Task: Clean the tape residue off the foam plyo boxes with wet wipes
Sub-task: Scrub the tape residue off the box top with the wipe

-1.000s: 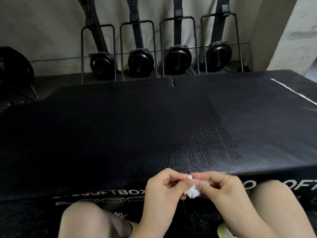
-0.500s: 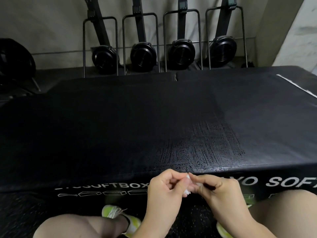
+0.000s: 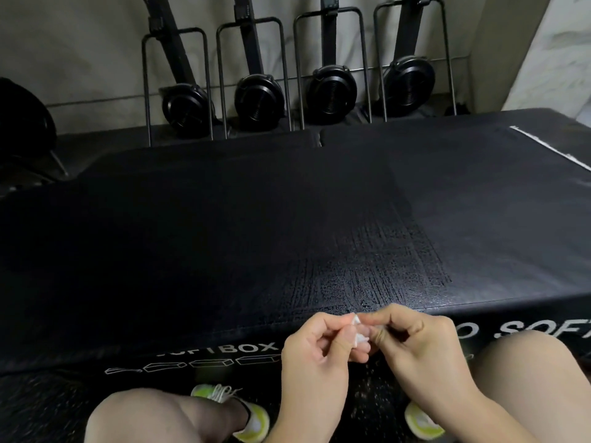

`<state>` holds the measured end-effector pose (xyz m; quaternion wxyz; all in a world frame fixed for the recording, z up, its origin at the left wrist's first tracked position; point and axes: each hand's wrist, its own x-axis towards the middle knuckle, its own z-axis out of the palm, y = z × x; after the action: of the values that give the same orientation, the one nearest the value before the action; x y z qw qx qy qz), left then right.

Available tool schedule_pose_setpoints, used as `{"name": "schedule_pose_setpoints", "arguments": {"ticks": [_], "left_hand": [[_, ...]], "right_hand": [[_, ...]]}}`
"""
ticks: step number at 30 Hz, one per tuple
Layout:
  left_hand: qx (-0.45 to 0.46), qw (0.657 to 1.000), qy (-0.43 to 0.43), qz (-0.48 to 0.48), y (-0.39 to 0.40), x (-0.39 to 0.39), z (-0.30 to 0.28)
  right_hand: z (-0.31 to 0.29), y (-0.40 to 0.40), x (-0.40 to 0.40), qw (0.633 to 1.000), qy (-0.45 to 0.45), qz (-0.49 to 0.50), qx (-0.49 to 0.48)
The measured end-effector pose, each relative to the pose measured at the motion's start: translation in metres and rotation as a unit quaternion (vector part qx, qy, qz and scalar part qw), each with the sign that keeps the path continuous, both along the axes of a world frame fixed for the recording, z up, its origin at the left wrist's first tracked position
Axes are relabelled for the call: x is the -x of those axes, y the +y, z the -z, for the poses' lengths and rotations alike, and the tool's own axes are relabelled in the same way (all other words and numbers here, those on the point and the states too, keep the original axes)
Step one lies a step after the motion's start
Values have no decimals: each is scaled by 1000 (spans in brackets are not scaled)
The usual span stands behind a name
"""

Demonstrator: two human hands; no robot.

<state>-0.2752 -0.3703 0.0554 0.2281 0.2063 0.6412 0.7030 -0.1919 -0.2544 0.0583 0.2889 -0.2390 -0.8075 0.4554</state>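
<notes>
Head view: at 6 o'clock, left hand (image 3: 315,353) and right hand (image 3: 415,340) meeting, fingers curled, pinching a small white wipe (image 3: 359,337) between them, just beside the near edge of the black foam box (image 3: 224,238). Wet streaked patch (image 3: 377,270) on the box top right above the hands. White tape strip (image 3: 550,148) at 2 o'clock. Bare knees and yellow-green shoes (image 3: 252,417) below. Four rowers (image 3: 259,97) standing upright at 12 o'clock.

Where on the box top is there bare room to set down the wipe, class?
The foam box top is bare from its left edge to the wet streaked patch, and beyond that towards the white tape strip. It is crowded only at the near edge, where left hand and right hand pinch the wipe.
</notes>
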Motion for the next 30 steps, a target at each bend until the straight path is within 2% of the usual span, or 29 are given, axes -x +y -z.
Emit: {"name": "schedule_pose_setpoints", "arguments": {"ticks": [7,15,20,25,27,30], "left_hand": [[-31,999,-6,4,8,4,-7],[-8,987,145,-74,17,6,7],[-4,981,173,-85,16,4,12],[8,986,150,-65,14,5,12],[6,990,131,-51,14,6,8],[-8,994,110,-4,14,10,-2]], "right_hand": [[-6,3,5,999,26,7,27],[0,-17,15,995,71,67,-15],[7,-16,17,993,79,60,-67],[12,-11,19,990,45,46,-125],[12,-8,17,991,59,43,-109],[-1,0,10,996,76,28,-35]]}}
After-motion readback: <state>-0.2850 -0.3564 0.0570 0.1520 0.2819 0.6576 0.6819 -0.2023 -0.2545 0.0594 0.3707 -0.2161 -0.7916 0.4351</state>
